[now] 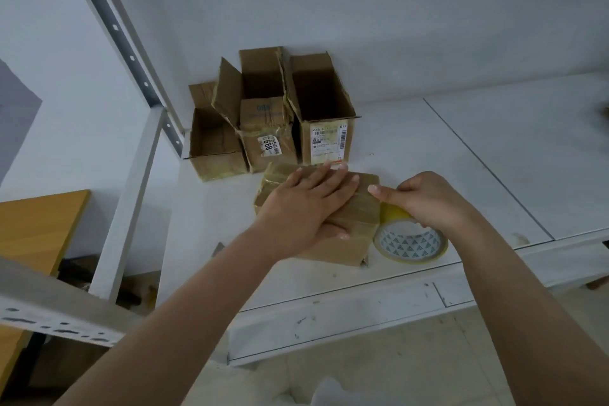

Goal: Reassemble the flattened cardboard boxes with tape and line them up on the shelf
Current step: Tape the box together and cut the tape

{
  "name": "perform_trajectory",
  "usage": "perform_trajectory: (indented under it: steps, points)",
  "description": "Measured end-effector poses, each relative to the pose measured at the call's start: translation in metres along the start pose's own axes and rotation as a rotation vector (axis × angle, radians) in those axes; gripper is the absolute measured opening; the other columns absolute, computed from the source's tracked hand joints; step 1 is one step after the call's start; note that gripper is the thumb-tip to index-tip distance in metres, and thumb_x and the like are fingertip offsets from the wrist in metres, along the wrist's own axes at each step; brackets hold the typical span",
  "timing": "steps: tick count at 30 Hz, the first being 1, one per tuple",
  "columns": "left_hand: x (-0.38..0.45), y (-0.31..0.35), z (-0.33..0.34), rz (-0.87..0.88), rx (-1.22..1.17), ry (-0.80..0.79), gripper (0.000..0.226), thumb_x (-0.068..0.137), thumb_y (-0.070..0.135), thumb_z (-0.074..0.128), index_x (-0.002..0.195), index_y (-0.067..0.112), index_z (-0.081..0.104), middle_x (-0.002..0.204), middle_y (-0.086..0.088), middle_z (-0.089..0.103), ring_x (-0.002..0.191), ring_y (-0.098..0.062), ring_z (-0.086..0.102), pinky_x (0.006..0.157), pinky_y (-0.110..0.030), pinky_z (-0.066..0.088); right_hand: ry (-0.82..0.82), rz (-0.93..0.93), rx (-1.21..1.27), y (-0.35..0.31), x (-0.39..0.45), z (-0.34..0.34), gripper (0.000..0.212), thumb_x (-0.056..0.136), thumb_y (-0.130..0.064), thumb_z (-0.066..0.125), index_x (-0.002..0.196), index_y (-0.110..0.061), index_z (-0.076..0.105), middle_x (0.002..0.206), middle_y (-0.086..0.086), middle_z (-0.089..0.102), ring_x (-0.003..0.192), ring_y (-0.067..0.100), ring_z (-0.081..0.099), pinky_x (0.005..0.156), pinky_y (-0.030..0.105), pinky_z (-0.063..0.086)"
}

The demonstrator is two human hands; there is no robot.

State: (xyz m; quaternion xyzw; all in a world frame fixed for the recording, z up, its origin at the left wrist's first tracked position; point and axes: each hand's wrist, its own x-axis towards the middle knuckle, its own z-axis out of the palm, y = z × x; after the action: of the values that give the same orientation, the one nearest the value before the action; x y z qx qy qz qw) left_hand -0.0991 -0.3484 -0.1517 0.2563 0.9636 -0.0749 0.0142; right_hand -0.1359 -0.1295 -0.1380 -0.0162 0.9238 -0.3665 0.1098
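Left hand (308,204) flat, pressing box (342,241) at shelf (494,158) front; right hand (428,199) gripping tape roll (410,242). Better to pull strip tight, rub seam down before cutting

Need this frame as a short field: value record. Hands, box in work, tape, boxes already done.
left hand: open, pressed flat on top of the box in work
right hand: grips the tape roll
box in work: closed, near the shelf's front edge
tape roll: beside the box's right side, strip drawn onto the box
shelf: white
finished boxes: three, open-topped, side by side against the wall
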Motion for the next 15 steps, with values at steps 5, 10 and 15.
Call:
perform_trajectory:
  steps: [5, 10, 15]
  points:
    - [-0.016, -0.003, -0.01, 0.009, -0.454, 0.216, 0.077, 0.094, 0.058, 0.045, 0.156, 0.026, 0.012, 0.164, 0.002, 0.007, 0.151, -0.013, -0.002, 0.123, -0.043, 0.006, 0.02, -0.014, 0.005, 0.003, 0.001, 0.001, 0.075, 0.064, -0.078, 0.062, 0.064, -0.003, 0.068, 0.043, -0.001, 0.056, 0.05, 0.019, 0.061, 0.054, 0.029, 0.043]
    - [-0.071, -0.042, 0.012, -0.717, -0.81, 0.873, 0.032, 0.099, 0.036, 0.05, 0.127, 0.024, 0.06, 0.127, 0.004, 0.062, 0.117, -0.015, 0.059, 0.095, -0.033, 0.049, 0.024, -0.021, -0.01, 0.004, 0.002, 0.007, 0.08, 0.065, -0.08, 0.06, 0.07, -0.001, 0.07, 0.06, 0.011, 0.067, 0.054, 0.021, 0.064, 0.054, 0.028, 0.045]
    - [-0.111, -0.049, 0.068, -1.026, -0.388, -0.246, 0.039, 0.096, 0.049, 0.05, 0.114, 0.016, 0.059, 0.114, -0.004, 0.062, 0.096, -0.023, 0.057, 0.077, -0.033, 0.048, -0.006, -0.045, -0.036, -0.008, 0.004, 0.011, 0.073, 0.066, -0.081, 0.058, 0.058, -0.008, 0.057, 0.053, 0.009, 0.059, 0.055, 0.026, 0.063, 0.058, 0.031, 0.045]
